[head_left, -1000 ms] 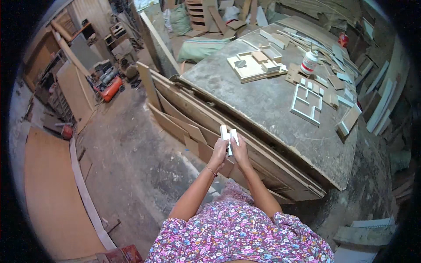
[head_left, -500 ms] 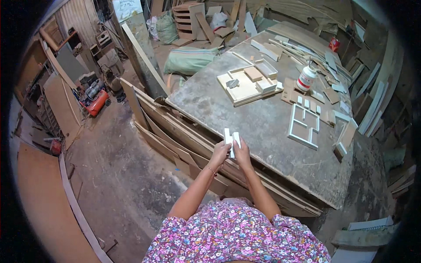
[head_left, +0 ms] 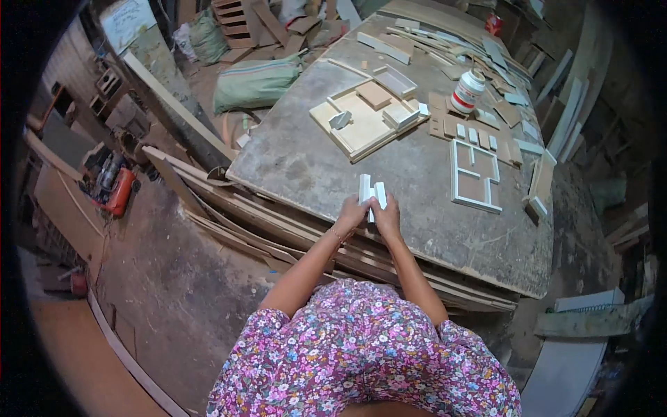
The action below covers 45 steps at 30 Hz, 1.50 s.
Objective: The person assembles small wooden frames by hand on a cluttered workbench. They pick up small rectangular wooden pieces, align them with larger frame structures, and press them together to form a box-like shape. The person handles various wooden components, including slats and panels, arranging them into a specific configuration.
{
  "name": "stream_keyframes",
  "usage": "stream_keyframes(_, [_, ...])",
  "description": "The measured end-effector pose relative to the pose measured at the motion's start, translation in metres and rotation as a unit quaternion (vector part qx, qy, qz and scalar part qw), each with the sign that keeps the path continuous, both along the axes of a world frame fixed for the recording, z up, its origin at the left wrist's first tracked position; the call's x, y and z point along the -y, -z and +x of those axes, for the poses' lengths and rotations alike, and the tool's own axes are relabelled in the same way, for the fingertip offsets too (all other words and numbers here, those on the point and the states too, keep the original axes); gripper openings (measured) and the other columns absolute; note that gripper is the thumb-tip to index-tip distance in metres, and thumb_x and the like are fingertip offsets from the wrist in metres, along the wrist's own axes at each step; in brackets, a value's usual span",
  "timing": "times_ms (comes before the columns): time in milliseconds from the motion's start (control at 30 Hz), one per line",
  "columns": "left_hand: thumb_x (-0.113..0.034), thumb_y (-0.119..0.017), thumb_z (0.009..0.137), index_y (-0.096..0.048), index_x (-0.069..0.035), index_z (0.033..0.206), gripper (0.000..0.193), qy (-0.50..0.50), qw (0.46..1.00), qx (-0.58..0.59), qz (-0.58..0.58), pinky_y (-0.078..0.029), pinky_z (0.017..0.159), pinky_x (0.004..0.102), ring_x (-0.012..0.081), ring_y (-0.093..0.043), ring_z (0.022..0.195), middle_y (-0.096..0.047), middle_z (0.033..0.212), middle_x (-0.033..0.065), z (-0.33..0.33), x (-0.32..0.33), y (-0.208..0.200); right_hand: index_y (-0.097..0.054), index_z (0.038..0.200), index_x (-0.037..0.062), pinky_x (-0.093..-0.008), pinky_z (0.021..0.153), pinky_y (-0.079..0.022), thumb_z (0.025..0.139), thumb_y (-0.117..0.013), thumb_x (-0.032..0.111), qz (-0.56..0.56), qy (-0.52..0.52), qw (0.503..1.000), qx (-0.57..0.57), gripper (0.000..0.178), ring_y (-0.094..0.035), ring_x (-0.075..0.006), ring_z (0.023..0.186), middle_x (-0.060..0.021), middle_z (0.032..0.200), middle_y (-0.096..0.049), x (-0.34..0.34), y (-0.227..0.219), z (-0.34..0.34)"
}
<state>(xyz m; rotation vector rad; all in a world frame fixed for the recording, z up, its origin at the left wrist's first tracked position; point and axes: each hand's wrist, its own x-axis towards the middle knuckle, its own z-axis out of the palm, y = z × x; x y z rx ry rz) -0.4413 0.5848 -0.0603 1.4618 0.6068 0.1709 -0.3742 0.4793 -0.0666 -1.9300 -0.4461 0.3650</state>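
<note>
Two slim white blocks (head_left: 380, 194), side by side and offset in height, are held between my hands over the near edge of the table. My left hand (head_left: 351, 212) is closed round the lower part of the left white block (head_left: 365, 185). The right white block is gripped by my right hand (head_left: 388, 217), its fingers closed and its thumb towards the other hand. Whether the blocks are joined is hidden by my fingers. Farther off on the table lie a pale wooden board with low walls (head_left: 346, 137) and a white-edged divided frame (head_left: 454, 174).
A white bottle with a red band (head_left: 467, 91) stands among wood offcuts. Several small white-topped blocks (head_left: 472, 135) sit beside the frame. Long boards (head_left: 243, 213) lean along the table's near side. A red machine (head_left: 121, 192) and a green sack (head_left: 256, 85) are on the floor.
The view has shifted, so the table and its contents appear farther left and higher. My hands still hold the white blocks together and now appear farther over the tabletop.
</note>
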Motion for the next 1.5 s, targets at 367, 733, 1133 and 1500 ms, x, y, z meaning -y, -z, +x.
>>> stream_keyframes(367, [-0.022, -0.06, 0.088, -0.06, 0.004, 0.103, 0.029, 0.041, 0.999, 0.01, -0.001, -0.048, 0.061, 0.0286, 0.0112, -0.056, 0.071, -0.062, 0.083, 0.0039, 0.066, -0.039, 0.021, -0.054, 0.115, -0.0035, -0.0414, 0.089, -0.043, 0.083, -0.06, 0.022, -0.025, 0.092, 0.989, 0.109, 0.042, -0.055, -0.0367, 0.101, -0.0243, 0.108, -0.057, -0.036, 0.003, 0.043])
stream_keyframes(733, [-0.029, -0.056, 0.084, -0.061, 0.008, 0.087, 0.037, 0.039, 0.948, -0.034, 0.314, -0.045, 0.074, 0.0483, 0.0443, -0.059, 0.081, -0.06, 0.082, 0.0304, 0.151, -0.043, 0.012, -0.047, 0.125, -0.0019, -0.0441, 0.094, -0.038, 0.086, -0.057, 0.022, -0.068, 0.078, 0.983, 0.151, 0.047, -0.048, -0.0395, 0.108, -0.0237, 0.115, -0.05, -0.05, 0.009, 0.136])
stream_keyframes(1133, [-0.017, -0.065, 0.076, -0.057, -0.001, 0.099, 0.029, -0.02, 0.803, -0.011, 0.596, -0.036, 0.084, 0.0486, 0.0318, -0.05, 0.094, -0.052, 0.095, 0.0156, 0.132, -0.091, -0.047, -0.058, 0.116, 0.007, -0.0453, 0.091, -0.033, 0.078, -0.06, 0.013, -0.178, -0.043, 0.927, 0.328, 0.038, -0.041, -0.0281, 0.117, -0.0052, 0.125, -0.052, -0.102, -0.047, 0.126])
stream_keyframes(1500, [-0.007, -0.057, 0.073, -0.06, -0.003, 0.084, 0.012, 0.07, 0.76, -0.078, 0.642, -0.03, 0.096, 0.0546, 0.0294, -0.056, 0.088, -0.057, 0.083, 0.0139, 0.126, -0.1, -0.023, -0.06, 0.116, 0.0133, -0.0521, 0.092, -0.029, 0.083, -0.051, 0.011, -0.233, -0.103, 0.911, 0.323, 0.034, -0.044, -0.0294, 0.116, -0.0027, 0.129, -0.051, -0.096, -0.037, 0.125])
